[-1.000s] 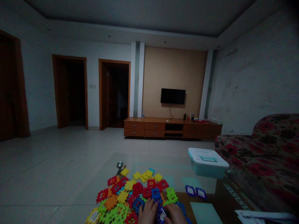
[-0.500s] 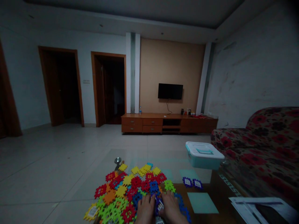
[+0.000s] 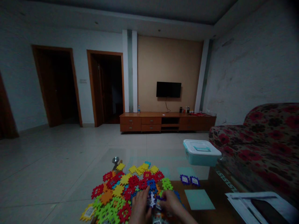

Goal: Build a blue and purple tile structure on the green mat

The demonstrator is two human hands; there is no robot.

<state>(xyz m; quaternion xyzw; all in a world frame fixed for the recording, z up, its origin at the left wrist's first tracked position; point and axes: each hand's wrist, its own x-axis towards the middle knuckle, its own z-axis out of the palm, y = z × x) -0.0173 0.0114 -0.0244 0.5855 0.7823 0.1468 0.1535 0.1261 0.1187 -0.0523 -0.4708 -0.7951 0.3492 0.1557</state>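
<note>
My left hand (image 3: 140, 204) is closed at the bottom middle, its fingers around a purple-edged puzzle tile with a white print (image 3: 152, 199), held on edge. Close on its right, my right hand (image 3: 171, 201) pinches another purple puzzle tile (image 3: 159, 203), partly hidden by the fingers. The two tiles nearly meet; whether they touch I cannot tell. Below and around the hands spreads a pile of notched tiles: red (image 3: 125, 212), yellow (image 3: 118, 190), green (image 3: 167, 184), blue (image 3: 151, 184) and orange (image 3: 106, 197). Two purple tiles (image 3: 184, 179) lie side by side to the right.
A lidded turquoise box (image 3: 202, 155) stands at the far right of the glass table (image 3: 198, 199). Papers with a dark phone-like object (image 3: 268, 210) lie near right. Beyond are a floral sofa (image 3: 263, 146), a TV cabinet (image 3: 151, 123) and a wall television (image 3: 168, 89).
My hands have turned and drawn slightly apart at the fingers, so the purple tiles between them show more, one now tilted up. The view has shifted slightly.
</note>
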